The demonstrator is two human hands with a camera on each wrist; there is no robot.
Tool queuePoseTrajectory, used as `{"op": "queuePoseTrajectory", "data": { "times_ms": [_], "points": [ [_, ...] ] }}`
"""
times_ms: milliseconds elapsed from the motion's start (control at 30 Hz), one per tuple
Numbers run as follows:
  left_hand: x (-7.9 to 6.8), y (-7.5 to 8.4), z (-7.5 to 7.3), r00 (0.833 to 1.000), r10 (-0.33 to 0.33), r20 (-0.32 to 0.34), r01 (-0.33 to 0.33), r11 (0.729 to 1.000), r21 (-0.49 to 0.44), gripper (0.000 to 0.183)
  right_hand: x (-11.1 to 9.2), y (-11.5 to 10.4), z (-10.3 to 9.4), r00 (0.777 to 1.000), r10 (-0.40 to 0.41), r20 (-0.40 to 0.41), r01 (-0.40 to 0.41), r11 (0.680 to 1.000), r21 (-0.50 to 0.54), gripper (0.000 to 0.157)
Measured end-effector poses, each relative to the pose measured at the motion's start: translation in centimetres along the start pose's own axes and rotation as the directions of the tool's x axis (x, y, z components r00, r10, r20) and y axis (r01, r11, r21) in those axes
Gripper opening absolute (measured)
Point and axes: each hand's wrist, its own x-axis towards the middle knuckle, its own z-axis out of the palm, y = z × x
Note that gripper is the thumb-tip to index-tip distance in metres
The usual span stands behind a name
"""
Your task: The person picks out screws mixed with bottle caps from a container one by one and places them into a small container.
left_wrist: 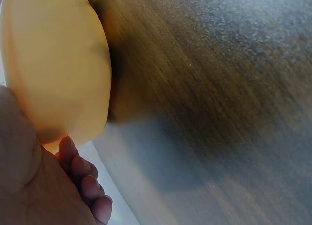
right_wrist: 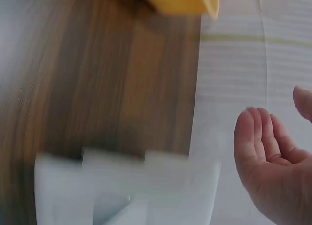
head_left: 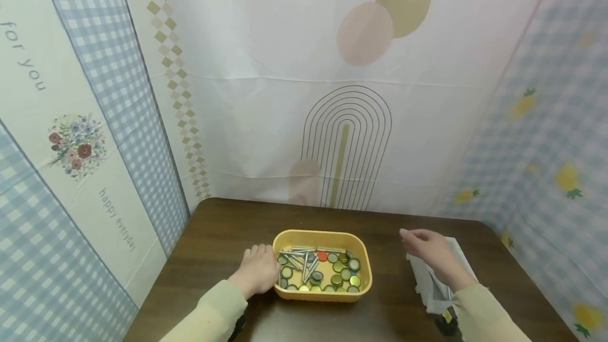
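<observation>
A yellow plastic basin (head_left: 324, 296) stands on the table, holding silver metal bolts or nails (head_left: 305, 267), several green and gold bottle caps (head_left: 338, 279) and one orange-red cap (head_left: 322, 256). At the basin's left end, my left hand (head_left: 258, 269) holds the wall, overlapping the rim. In the left wrist view its curled fingers (left_wrist: 87, 178) lie against the outer wall; the thumb is mostly hidden. Off to the right, my right hand (head_left: 429, 252) hovers above a white plastic container (head_left: 429, 285), nothing held. Its fingers (right_wrist: 258, 134) are bent slightly, the thumb apart from them.
The dark wooden table (head_left: 228, 226) reaches back to a white printed cloth (head_left: 256, 136). Checked cloth also hangs at both sides. In the right wrist view, the white container's notched edge (right_wrist: 117, 171) shows below the hand, blurred.
</observation>
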Motion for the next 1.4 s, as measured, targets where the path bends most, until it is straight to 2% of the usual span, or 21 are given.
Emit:
{"op": "queuePoseTrajectory", "data": {
  "times_ms": [100,167,333,433,567,633,767,833,933,1000,1067,1200,1267,1333,1400],
  "points": [
    [0.0,0.0,-0.1,1.000,0.005,-0.004,-0.005,1.000,0.006,0.027,0.8,-1.2,2.5,0.999,-0.032,-0.014,0.033,0.998,0.048,0.071],
    [0.0,0.0,-0.1,1.000,0.007,-0.004,-0.007,1.000,0.001,0.027,1.3,-1.9,4.5,0.997,-0.063,-0.050,0.065,0.998,0.028,0.062],
    [-0.1,0.0,-0.1,1.000,0.011,-0.003,-0.011,1.000,-0.004,0.024,2.4,-3.2,9.7,0.988,-0.123,-0.091,0.111,0.986,-0.125,0.038],
    [-0.1,0.0,0.0,1.000,0.013,-0.003,-0.013,1.000,-0.009,0.024,2.9,-3.5,12.4,0.991,-0.109,-0.075,0.094,0.980,-0.175,0.032],
    [-0.2,0.0,0.1,1.000,0.007,0.010,-0.007,1.000,-0.011,0.026,3.2,-3.5,14.9,0.994,-0.093,-0.050,0.078,0.967,-0.244,0.026],
    [-0.2,0.0,0.2,1.000,0.002,0.019,-0.002,1.000,-0.012,0.027,3.2,-3.4,15.8,0.993,-0.112,-0.031,0.098,0.951,-0.294,0.022],
    [-0.2,-0.1,0.4,1.000,-0.001,0.029,0.001,1.000,-0.010,0.028,3.1,-3.2,17.1,0.982,-0.186,-0.004,0.169,0.899,-0.404,0.022],
    [-0.2,-0.2,0.5,1.000,0.001,0.030,-0.001,1.000,0.000,0.029,3.1,-3.1,17.5,0.975,-0.223,0.004,0.203,0.878,-0.433,0.026],
    [-0.3,-0.2,0.4,1.000,0.005,0.028,-0.005,1.000,0.010,0.029,3.0,-3.2,18.0,0.967,-0.256,0.015,0.236,0.864,-0.446,0.027],
    [-0.3,-0.2,0.3,1.000,0.005,0.028,-0.006,1.000,0.008,0.028,3.0,-3.3,18.1,0.958,-0.285,0.035,0.266,0.834,-0.483,0.026],
    [-0.4,-0.3,0.1,1.000,0.007,0.027,-0.007,1.000,0.005,0.028,3.1,-3.4,18.2,0.947,-0.313,0.067,0.299,0.787,-0.539,0.025],
    [-0.5,-0.3,-0.1,1.000,0.011,0.024,-0.011,1.000,0.000,0.027,3.5,-3.6,18.4,0.922,-0.362,0.139,0.356,0.649,-0.673,0.026],
    [-0.6,-0.3,-0.2,1.000,0.010,0.024,-0.010,1.000,0.000,0.027,3.7,-3.8,18.5,0.914,-0.372,0.161,0.370,0.604,-0.706,0.025],
    [-0.7,-0.3,-0.3,1.000,0.010,0.030,-0.010,1.000,-0.002,0.028,3.7,-3.9,18.6,0.914,-0.368,0.172,0.373,0.593,-0.713,0.024],
    [-0.8,-0.3,-0.4,0.999,0.010,0.033,-0.010,1.000,-0.005,0.028,3.7,-3.7,18.6,0.915,-0.364,0.176,0.377,0.609,-0.698,0.023]
  ]
}}
